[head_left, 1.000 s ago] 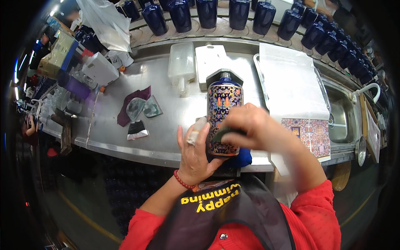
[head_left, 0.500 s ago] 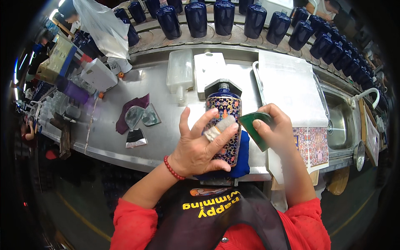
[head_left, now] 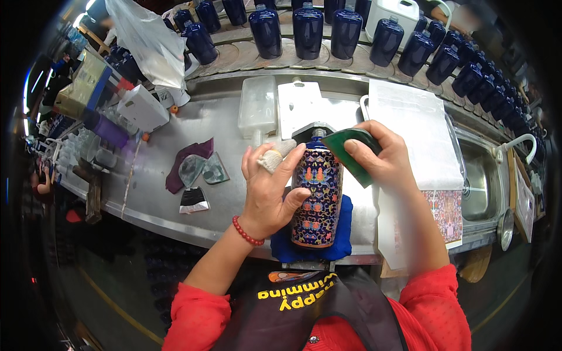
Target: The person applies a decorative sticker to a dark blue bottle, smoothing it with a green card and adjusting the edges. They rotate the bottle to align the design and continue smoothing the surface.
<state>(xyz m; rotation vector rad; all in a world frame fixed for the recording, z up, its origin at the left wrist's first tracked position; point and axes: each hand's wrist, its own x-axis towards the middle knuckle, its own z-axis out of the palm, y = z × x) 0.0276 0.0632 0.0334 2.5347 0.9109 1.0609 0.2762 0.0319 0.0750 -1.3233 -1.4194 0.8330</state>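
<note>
Head view: left hand, half open, against a patterned bottle; right hand pinching a green scraper; bottle's contents hidden.

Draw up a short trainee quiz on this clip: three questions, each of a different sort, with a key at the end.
1. Which hand holds the green scraper?
2. True or false: the cloth under the patterned bottle is red.
3. Which item circles the left wrist?
A) a watch
B) a beaded bracelet
C) a rubber glove cuff

Key:
1. The right hand.
2. False; it is blue.
3. B
</note>
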